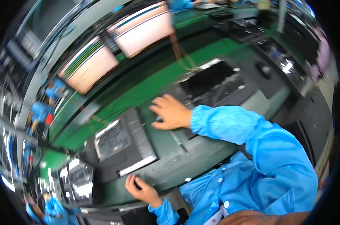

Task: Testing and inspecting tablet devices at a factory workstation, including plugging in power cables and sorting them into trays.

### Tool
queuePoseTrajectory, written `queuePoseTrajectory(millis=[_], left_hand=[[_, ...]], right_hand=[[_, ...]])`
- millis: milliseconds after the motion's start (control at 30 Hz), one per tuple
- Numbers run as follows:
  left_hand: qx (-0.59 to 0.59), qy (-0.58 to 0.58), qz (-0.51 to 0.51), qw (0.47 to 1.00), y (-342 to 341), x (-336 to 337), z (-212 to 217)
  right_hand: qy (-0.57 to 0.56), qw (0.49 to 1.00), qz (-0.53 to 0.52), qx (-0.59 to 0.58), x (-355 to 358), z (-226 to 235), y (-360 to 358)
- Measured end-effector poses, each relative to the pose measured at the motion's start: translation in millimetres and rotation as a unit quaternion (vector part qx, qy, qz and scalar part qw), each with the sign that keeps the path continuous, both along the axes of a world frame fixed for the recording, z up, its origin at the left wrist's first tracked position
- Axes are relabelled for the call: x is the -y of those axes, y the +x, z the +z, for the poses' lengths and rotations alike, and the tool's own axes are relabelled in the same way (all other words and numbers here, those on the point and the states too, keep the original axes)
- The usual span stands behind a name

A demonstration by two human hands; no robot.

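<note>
My right hand reaches over the green work surface, its fingers and thumb bent around a small dark object that is mostly hidden. Just below it lies a thin, pale-and-dark stick-like tool. My left hand hovers at the near edge with loosely curled fingers, thumb apart and nothing in it. Close to that hand is a black tray with a glossy, dark rectangular panel. Beyond my right forearm, a larger black panel rests in another black tray. Motion blurs the details.
Two lit screens stand behind a rail along the far side. More glossy panels sit at the left and far right. A black mouse-shaped object lies on the right-hand tray. Other people in blue work nearby.
</note>
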State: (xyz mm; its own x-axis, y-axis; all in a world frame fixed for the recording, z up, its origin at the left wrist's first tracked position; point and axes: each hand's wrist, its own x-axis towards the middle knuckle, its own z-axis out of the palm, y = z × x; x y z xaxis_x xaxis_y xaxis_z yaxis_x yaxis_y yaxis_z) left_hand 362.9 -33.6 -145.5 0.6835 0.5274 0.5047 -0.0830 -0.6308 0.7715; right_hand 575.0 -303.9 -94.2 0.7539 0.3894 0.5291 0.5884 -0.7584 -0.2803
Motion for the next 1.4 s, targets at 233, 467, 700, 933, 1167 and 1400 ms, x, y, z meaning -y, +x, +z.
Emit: queuePoseTrajectory(millis=[233,467,700,933,1167,1400], left_hand=[[-0.013,0.008,0.021,1.000,-5,-2,1],[0.011,0.040,0.022,0.999,-3,-2,-2],[-0.020,0.105,0.054,0.993,-1,-4,0],[-0.020,0.122,0.077,0.989,2,-8,-9],[-0.021,0.129,0.082,0.988,2,-5,-9],[-0.042,0.159,0.084,0.983,4,1,-2]], right_hand=[[0.253,0.943,-0.029,0.214,150,87,-24],[0.699,0.579,-0.384,-0.170,480,90,86],[0.739,0.438,-0.459,-0.226,545,28,174],[0.658,0.496,-0.507,-0.254,549,8,193],[0.858,0.387,-0.338,-0.022,545,-12,212],[0.826,0.522,-0.201,-0.071,596,23,93]])
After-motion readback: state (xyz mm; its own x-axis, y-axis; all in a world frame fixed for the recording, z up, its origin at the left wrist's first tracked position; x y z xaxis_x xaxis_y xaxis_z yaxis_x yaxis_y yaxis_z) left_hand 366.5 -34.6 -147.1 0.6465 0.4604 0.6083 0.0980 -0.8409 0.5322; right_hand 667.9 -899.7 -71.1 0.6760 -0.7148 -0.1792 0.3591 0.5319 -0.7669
